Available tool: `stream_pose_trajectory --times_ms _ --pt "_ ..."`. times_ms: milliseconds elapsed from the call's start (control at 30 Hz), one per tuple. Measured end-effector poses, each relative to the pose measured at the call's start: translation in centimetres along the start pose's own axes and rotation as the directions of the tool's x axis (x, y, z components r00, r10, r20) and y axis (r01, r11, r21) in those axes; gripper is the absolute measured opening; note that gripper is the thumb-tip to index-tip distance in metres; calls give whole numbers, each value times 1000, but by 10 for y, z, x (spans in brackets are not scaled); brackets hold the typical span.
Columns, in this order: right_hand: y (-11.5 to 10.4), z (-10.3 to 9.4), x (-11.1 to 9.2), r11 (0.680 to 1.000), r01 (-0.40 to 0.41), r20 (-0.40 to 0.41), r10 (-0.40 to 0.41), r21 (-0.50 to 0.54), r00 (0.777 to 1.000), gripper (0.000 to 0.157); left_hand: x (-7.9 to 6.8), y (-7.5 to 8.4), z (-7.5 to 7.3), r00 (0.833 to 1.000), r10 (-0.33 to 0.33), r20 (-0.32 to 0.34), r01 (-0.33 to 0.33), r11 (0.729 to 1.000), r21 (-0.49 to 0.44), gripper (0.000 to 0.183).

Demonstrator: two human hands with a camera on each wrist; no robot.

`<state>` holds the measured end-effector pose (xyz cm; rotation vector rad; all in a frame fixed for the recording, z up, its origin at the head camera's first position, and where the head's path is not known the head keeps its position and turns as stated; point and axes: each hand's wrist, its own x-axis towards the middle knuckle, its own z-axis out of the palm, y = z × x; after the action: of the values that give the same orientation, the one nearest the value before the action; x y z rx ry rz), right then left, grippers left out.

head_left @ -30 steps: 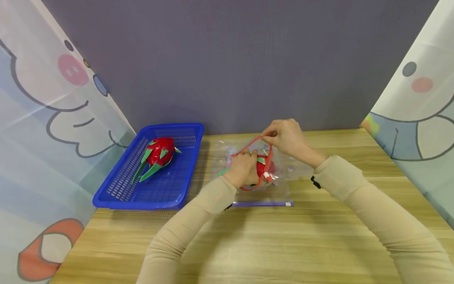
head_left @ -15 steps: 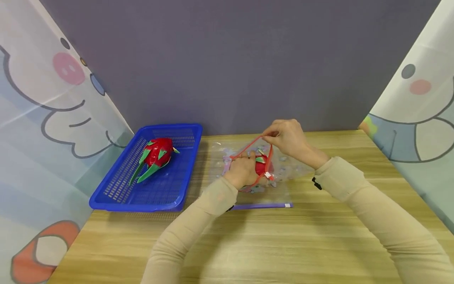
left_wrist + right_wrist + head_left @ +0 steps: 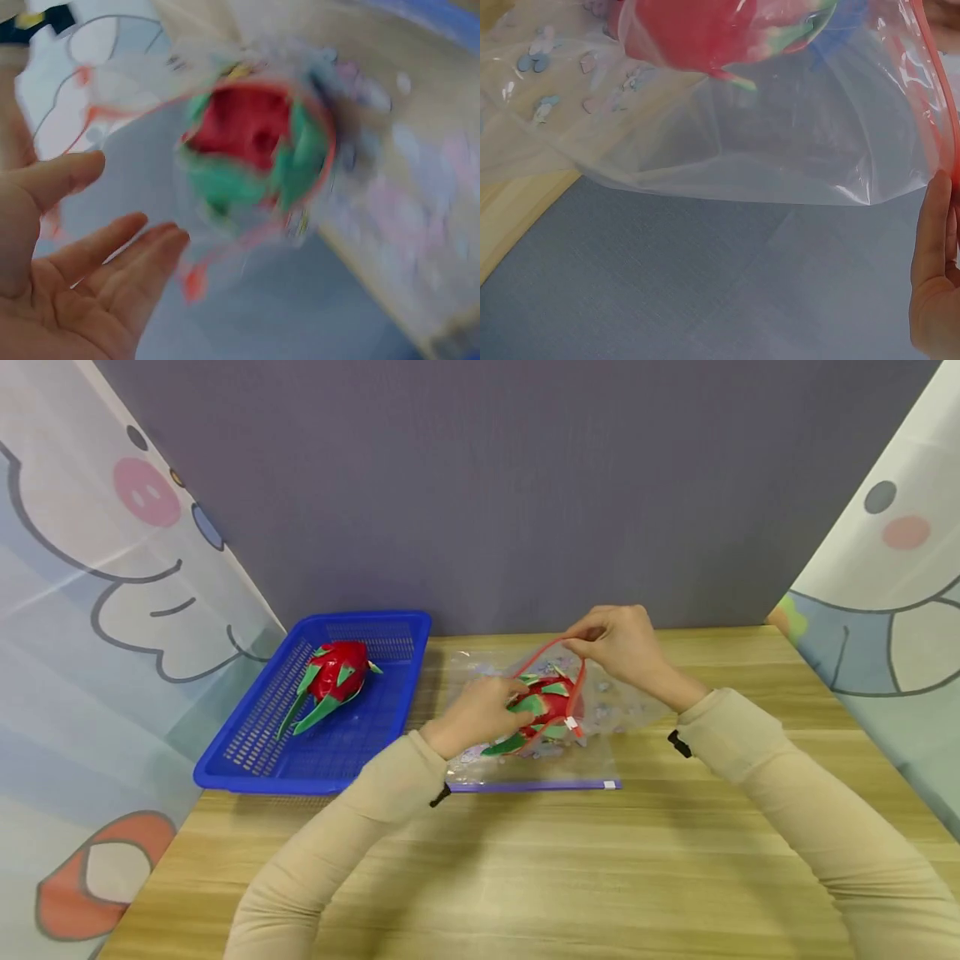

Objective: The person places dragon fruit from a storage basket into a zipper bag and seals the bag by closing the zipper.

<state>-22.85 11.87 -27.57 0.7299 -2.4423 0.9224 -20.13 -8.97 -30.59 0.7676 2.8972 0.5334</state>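
A red dragon fruit [image 3: 555, 703] with green scales lies inside a clear zip bag [image 3: 626, 706] whose mouth has a red zip edge. My right hand [image 3: 617, 639] pinches that red edge and lifts it, so the mouth gapes. At the mouth is my left hand [image 3: 480, 714], thumb and fingers spread. In the left wrist view this hand [image 3: 97, 262] holds nothing, and a gap shows between its fingertips and the blurred fruit [image 3: 247, 127]. Through the plastic in the right wrist view, the fruit [image 3: 705, 30] sits inside the bag beside my right hand [image 3: 934, 277].
Another clear bag with a purple zip strip [image 3: 536, 787] lies flat beneath, on the wooden table [image 3: 570, 877]. To the left stands a blue basket [image 3: 217, 774] with a second dragon fruit [image 3: 341, 668] in it. A grey panel [image 3: 510, 502] rises behind.
My left hand has drawn back leftward out of the bag's mouth and let go of the dragon fruit, which shows more fully. The right hand still holds the red edge.
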Motion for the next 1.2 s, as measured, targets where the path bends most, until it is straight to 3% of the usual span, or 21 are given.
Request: stream_pose_trajectory --times_ms 133,267,367,500,700,800,1033,1200 --pt "0 0 0 999 -43 20 43 30 999 5 -9 -15 -36 1000 -5 -8 4 999 -40 34" --pt "-2 2 -1 996 -79 45 77 48 996 6 -3 -41 -50 991 131 -16 -130 991 41 30" --pt "-5 4 -3 995 -86 63 83 45 995 6 7 -58 -44 972 234 33 -236 968 90 32" --pt "-7 8 -6 998 -55 76 52 37 996 7 19 -67 -29 937 335 94 -344 935 92 34" --pt "-9 11 -7 999 -18 78 16 32 997 7 26 -66 -20 885 462 54 -465 878 114 20" --pt "-8 13 -7 1000 -9 86 7 22 996 7 27 -67 -19 867 495 59 -498 853 154 19" --pt "-7 17 -8 999 -10 94 6 39 996 7 29 -68 -16 866 493 85 -500 840 213 15" --pt "-6 17 -8 997 -42 122 34 70 992 7 27 -70 -19 867 497 32 -495 852 172 4"
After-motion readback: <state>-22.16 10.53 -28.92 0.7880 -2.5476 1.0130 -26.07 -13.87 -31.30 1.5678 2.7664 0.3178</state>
